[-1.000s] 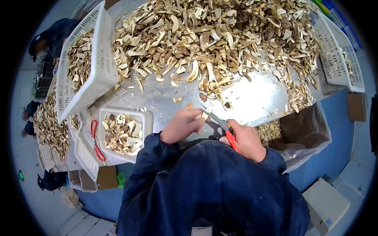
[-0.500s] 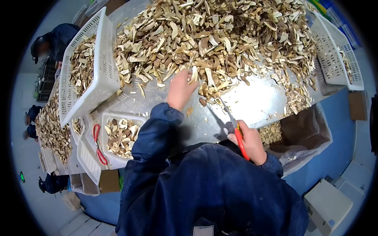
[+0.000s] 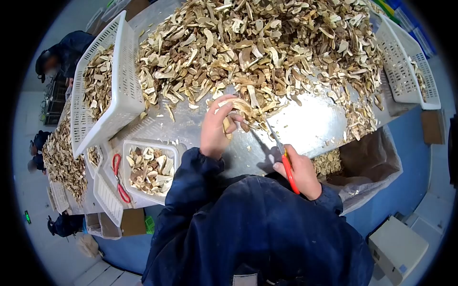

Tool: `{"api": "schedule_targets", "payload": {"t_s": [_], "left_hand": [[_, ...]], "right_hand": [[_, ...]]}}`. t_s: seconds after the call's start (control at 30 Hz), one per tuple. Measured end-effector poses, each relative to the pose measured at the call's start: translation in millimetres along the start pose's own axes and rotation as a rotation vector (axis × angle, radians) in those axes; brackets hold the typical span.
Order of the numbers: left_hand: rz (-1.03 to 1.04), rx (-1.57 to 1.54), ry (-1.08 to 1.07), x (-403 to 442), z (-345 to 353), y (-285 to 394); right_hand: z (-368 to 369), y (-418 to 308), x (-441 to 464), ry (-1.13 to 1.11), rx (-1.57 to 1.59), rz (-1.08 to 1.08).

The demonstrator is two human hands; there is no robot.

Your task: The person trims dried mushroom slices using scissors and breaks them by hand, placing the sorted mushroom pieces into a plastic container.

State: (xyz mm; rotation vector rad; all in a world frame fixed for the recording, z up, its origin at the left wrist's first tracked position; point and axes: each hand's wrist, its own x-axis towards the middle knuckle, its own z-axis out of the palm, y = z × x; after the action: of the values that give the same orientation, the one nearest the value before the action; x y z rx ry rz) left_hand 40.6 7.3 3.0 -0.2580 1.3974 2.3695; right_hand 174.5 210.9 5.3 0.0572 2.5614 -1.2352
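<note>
My left hand (image 3: pixel 217 128) is closed on a curved dried mushroom slice (image 3: pixel 237 103), held just above the metal table at the near edge of the pile. Another brownish piece shows against its lower fingers. In my right hand (image 3: pixel 304 171) are red-handled scissors (image 3: pixel 288 169), their blades pointing forward to the loose slices. Whether the blades are parted is hard to tell. The large heap of dried mushroom slices (image 3: pixel 262 47) spreads in front of both hands. Left of my left arm, a white tray (image 3: pixel 177 155) holds pale cut pieces.
A second pair of red-handled scissors (image 3: pixel 117 176) lies beside the tray. White perforated baskets (image 3: pixel 129 71) stand left and right (image 3: pixel 398 66) of the heap. A lined box (image 3: pixel 372 157) with mushroom bits sits below the table edge at right. Co-workers (image 3: pixel 67 52) are at far left.
My left hand has drawn back slightly from the pile toward me, now with a mushroom slice raised in its fingers. My right hand and the scissors have barely moved.
</note>
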Motion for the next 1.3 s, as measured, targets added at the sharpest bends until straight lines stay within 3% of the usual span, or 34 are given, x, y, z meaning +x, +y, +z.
{"api": "schedule_targets", "payload": {"t_s": [0.07, 0.17, 0.43, 0.63, 0.73, 0.8, 0.87, 0.9, 1.03, 1.13, 1.27, 1.3], "left_hand": [[0.024, -0.053, 0.099, -4, 6, -3], [0.143, -0.039, 0.019, -12, 13, -16], [0.032, 0.001, 0.008, -46, 52, -42], [-0.041, 0.024, -0.051, -37, 27, -46], [-0.046, -0.363, -0.142, -26, -8, -40], [-0.137, -0.730, -0.471, -5, -60, -38], [-0.121, -0.711, -0.123, -9, -65, -12], [-0.111, -0.697, 0.049, -11, -65, -2], [0.010, -0.576, 0.092, -5, -62, 6], [-0.105, -0.538, -0.304, 19, -85, -12], [0.110, 0.869, -0.100, 23, -37, -31], [0.266, 1.052, -0.095, 24, -28, -37]], "right_hand": [[0, -4, -1, -0.040, 0.041, -0.019], [2, -7, -3, -0.039, 0.116, -0.074], [1, -16, 4, -0.016, 0.251, -0.004], [6, -10, -1, 0.008, 0.239, -0.050], [11, 3, -1, 0.019, 0.307, -0.005], [3, 6, -3, -0.164, 0.417, 0.132], [-4, 17, -4, -0.383, 0.478, 0.217], [-10, 24, -2, -0.492, 0.361, 0.180], [-25, 39, -15, -0.404, 0.448, 0.376], [-24, 58, -18, -0.019, 0.633, 0.420], [-26, 53, -21, 0.033, 0.637, 0.349], [-25, 47, -21, 0.016, 0.618, 0.337]]}}
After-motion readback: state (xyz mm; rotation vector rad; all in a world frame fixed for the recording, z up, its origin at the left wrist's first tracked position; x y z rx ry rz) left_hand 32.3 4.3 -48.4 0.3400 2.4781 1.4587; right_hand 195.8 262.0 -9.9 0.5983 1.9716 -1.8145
